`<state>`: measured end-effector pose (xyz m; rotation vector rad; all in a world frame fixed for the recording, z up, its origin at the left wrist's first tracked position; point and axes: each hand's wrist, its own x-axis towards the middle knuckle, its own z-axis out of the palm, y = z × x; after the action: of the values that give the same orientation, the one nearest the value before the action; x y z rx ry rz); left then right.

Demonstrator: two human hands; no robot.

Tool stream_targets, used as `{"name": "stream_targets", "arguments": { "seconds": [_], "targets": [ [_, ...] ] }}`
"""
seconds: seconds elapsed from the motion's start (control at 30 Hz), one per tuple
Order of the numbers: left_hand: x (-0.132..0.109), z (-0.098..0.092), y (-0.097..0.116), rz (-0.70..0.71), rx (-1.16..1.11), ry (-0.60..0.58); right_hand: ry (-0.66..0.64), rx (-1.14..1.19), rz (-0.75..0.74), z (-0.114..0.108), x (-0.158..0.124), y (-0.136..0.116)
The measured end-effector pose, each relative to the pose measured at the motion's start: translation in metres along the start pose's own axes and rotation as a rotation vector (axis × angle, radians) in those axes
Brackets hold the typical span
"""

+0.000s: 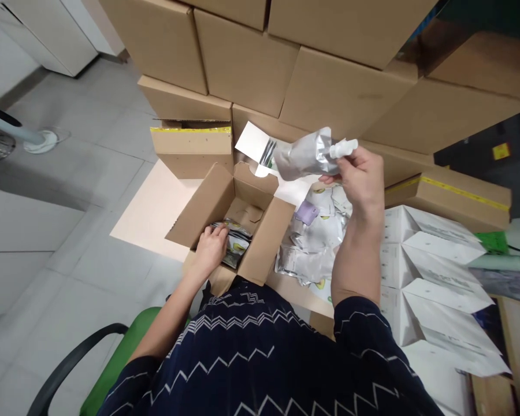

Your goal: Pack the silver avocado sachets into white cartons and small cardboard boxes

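My right hand is closed on the white spout end of a silver spouted pouch, which hangs sideways in the air to the left of my fingers. Low inside an open cardboard box, my left hand curls its fingers over the edges of several flat packets standing in a row. These packets show a green avocado picture. Behind the raised pouch lies a white carton with its flap up and dark packet edges inside; the pouch hides part of it.
Loose silver and white packets and a purple piece lie right of the box. Folded white cartons line the right side. Stacked cardboard boxes form a wall ahead. A green chair is at lower left.
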<state>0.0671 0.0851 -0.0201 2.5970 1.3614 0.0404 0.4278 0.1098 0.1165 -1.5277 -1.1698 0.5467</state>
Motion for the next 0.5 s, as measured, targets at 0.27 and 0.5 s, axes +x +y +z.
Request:
{"name": "stream_targets", "arguments": {
  "seconds": [0.27,0.5],
  "targets": [
    [0.001,0.002,0.0,0.015,-0.007,0.012,-0.593,-0.393,-0.08,0.093,-0.06,-0.023],
    [0.002,0.008,-0.004,0.059,0.013,0.015,-0.998,-0.86,0.054,0.181,-0.058,0.027]
  ]
}}
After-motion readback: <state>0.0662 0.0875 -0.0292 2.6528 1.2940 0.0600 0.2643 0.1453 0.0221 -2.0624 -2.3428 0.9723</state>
